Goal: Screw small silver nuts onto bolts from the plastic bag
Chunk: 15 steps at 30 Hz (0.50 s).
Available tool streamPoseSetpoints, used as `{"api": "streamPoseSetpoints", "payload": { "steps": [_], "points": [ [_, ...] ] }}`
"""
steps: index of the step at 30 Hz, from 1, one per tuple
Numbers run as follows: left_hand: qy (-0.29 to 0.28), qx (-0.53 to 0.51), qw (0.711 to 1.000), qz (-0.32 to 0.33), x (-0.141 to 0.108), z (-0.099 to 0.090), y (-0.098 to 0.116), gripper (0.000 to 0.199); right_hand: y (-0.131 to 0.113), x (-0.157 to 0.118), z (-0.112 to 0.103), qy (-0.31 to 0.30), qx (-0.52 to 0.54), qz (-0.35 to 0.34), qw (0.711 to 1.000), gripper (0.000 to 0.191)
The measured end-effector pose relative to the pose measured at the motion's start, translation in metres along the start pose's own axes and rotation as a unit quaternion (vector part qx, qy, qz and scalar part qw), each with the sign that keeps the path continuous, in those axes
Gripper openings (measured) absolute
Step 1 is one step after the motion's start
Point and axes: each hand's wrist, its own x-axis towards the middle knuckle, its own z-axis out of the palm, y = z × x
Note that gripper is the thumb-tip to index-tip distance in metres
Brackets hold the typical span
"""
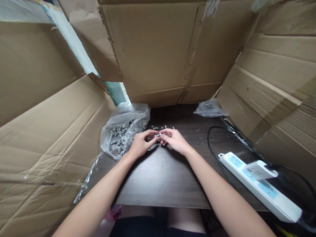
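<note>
My left hand (144, 142) and my right hand (174, 141) meet over the middle of the dark table. Between their fingertips is a small silvery bolt (157, 135), lying roughly level. Thumb and fingers of my left hand pinch its left end, while those of my right hand close on the other end. Whether a nut or washer sits on it is too small to tell. Just beyond my fingers lie a few loose metal pieces, among them a bolt (166, 126) and a ring like a washer (152, 126).
Left of my hands, a clear plastic bag (108, 135) holds many metal fasteners. Another plastic bag (209, 108) lies at the back right. A white power strip (259, 187) with a plugged-in adapter and black cable (208, 138) occupies the right. Cardboard walls (158, 49) enclose the table (160, 184).
</note>
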Motion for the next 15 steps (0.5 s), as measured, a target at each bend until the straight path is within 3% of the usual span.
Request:
{"api": "streamPoseSetpoints", "payload": {
  "steps": [15],
  "points": [
    [0.017,0.073,0.997,0.030,-0.0010,-0.0007,-0.0017,0.018,0.0010,-0.0002,0.0028,0.008,-0.026,-0.017,0.999,0.013]
  ]
}}
